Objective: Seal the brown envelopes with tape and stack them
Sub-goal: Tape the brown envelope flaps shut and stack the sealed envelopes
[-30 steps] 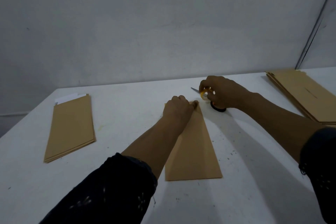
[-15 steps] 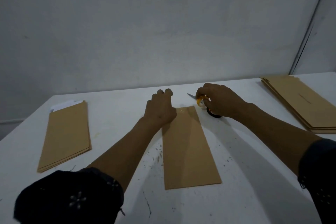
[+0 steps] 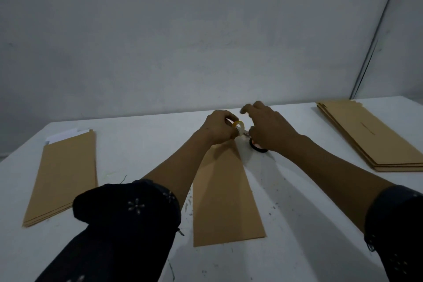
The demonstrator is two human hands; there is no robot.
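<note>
**Tape being drawn for the centre envelope**

One brown envelope (image 3: 225, 199) is laid flat at the tabletop (image 3: 142, 144) centre, its far end under the hands. The left hand (image 3: 220, 129) is pinched on a yellowish tape loop (image 3: 238, 124). The right hand (image 3: 270, 129) is held just beside, at 3 o'clock, fingers (image 3: 248, 107) loosely curled; blurred, so its grasp cannot be told. A dark tape roll (image 3: 258, 148) is partly hidden beneath it.

Step judged: tape drawn off, not yet applied. Next move calls for severing the strip and pressing it across the flap.

Stacks noted: left pile (image 3: 64, 178) at 9 o'clock, right pile (image 3: 370, 135) at 2 o'clock. No legible writing found.
</note>
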